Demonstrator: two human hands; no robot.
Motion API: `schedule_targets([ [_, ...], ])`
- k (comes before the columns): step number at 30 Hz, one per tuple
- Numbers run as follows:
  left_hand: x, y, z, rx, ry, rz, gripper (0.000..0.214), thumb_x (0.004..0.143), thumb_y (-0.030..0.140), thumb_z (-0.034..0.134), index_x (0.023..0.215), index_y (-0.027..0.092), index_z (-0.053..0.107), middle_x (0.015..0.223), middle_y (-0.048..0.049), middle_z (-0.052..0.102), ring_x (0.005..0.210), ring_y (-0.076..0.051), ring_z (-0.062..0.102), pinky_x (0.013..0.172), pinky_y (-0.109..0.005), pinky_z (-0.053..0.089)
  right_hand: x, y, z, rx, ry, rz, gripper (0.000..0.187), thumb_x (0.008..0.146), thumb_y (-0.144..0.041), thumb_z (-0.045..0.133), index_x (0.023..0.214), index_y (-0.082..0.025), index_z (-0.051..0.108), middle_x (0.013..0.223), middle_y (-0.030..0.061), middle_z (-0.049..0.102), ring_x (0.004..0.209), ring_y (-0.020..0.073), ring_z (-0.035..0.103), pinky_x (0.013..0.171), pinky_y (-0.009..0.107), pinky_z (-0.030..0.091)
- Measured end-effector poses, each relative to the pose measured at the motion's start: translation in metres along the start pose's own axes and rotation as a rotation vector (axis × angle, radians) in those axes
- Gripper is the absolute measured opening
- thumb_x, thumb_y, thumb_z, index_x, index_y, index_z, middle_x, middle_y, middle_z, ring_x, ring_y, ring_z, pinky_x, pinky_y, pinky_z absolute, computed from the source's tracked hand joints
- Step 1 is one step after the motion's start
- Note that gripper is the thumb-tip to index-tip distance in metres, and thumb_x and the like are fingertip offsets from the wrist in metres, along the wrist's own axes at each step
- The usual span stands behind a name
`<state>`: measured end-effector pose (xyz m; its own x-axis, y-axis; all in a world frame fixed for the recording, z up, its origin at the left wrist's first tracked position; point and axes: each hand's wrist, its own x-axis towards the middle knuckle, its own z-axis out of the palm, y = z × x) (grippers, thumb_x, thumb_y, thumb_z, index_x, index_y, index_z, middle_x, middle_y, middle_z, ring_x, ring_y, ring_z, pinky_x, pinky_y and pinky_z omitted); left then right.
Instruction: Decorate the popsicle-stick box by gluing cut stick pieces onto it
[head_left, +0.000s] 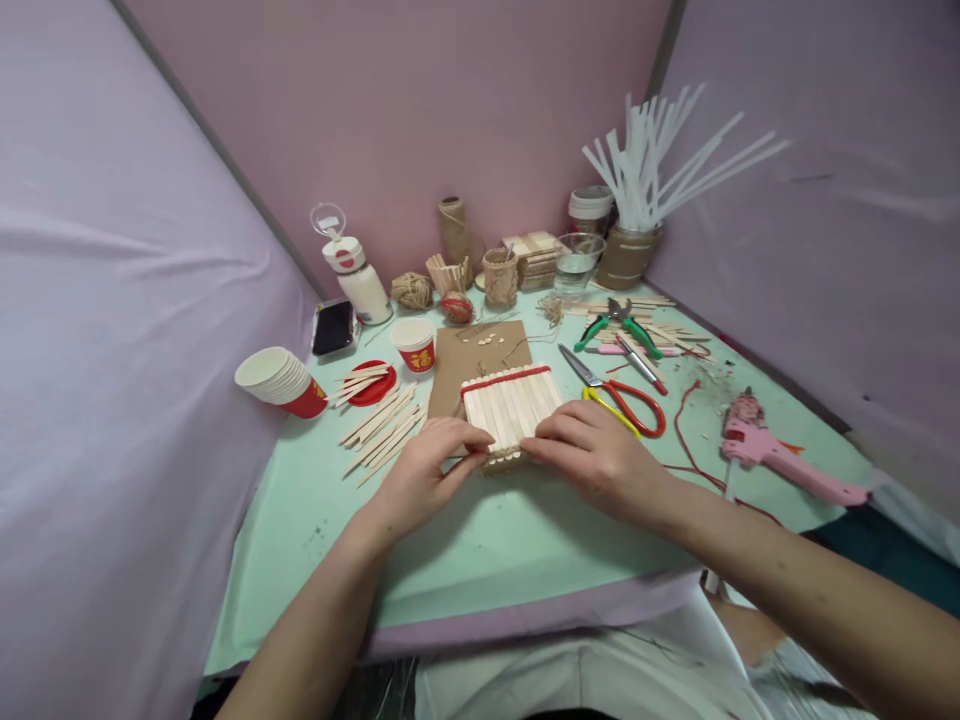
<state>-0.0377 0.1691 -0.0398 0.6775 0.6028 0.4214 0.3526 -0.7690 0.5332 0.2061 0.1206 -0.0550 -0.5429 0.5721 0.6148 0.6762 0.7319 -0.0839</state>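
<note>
A small raft of wooden craft sticks point(511, 403) with a red band across its far edge lies on the pale green table point(480, 540), partly over a brown cardboard sheet point(480, 352). My left hand point(427, 470) pinches the raft's near left corner, fingers closed on it. My right hand point(592, 450) rests on the near right edge, fingers curled and pressing down on the sticks.
Loose craft sticks point(382, 428) lie left of the raft, beside stacked paper cups point(277, 380) and a red lid. Red-handled scissors point(622, 398), green pliers point(619, 328) and a pink glue gun point(780, 455) sit to the right. Twine, jars, a bottle and white straws line the back.
</note>
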Motion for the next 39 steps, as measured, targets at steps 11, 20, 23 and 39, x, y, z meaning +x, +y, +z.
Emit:
schedule_targets([
  [11, -0.004, -0.002, 0.000, 0.004, -0.003, -0.014, 0.011, 0.091, 0.016, 0.059, 0.101, 0.021, 0.062, 0.092, -0.0027, 0.071, 0.084, -0.015, 0.065, 0.077, -0.028, 0.048, 0.006, -0.007, 0.003, -0.050, -0.037, -0.052, 0.026, 0.100, -0.018, 0.043, 0.105, -0.015, 0.069, 0.090, 0.0070, 0.070, 0.086, 0.0200, 0.054, 0.075, 0.034, 0.044],
  [20, -0.008, -0.004, 0.001, -0.014, -0.007, -0.060, 0.009, 0.092, 0.019, 0.058, 0.100, 0.022, 0.062, 0.091, -0.0025, 0.069, 0.085, -0.015, 0.063, 0.079, -0.028, 0.048, 0.013, -0.018, 0.007, -0.122, -0.049, -0.058, 0.025, 0.101, -0.020, 0.044, 0.109, -0.017, 0.068, 0.089, 0.0060, 0.069, 0.085, 0.0201, 0.054, 0.074, 0.034, 0.041],
  [23, -0.010, -0.003, 0.001, -0.070, 0.022, -0.080, 0.011, 0.092, 0.020, 0.058, 0.101, 0.022, 0.063, 0.099, -0.0045, 0.068, 0.094, -0.017, 0.062, 0.085, -0.030, 0.048, 0.012, -0.019, 0.009, -0.131, -0.031, -0.047, 0.025, 0.100, -0.019, 0.044, 0.109, -0.017, 0.067, 0.092, 0.0066, 0.069, 0.086, 0.0200, 0.054, 0.075, 0.034, 0.042],
  [39, -0.030, 0.007, 0.038, -0.607, 0.300, -0.796, 0.062, 0.079, 0.042, 0.072, 0.133, 0.023, 0.045, 0.146, -0.0155, 0.046, 0.134, -0.030, 0.047, 0.106, -0.047, 0.045, -0.040, 0.007, -0.007, 0.475, 0.015, 0.880, 0.081, 0.076, -0.049, 0.074, 0.145, -0.025, 0.040, 0.146, 0.0161, 0.045, 0.131, 0.0340, 0.049, 0.103, 0.055, 0.048],
])
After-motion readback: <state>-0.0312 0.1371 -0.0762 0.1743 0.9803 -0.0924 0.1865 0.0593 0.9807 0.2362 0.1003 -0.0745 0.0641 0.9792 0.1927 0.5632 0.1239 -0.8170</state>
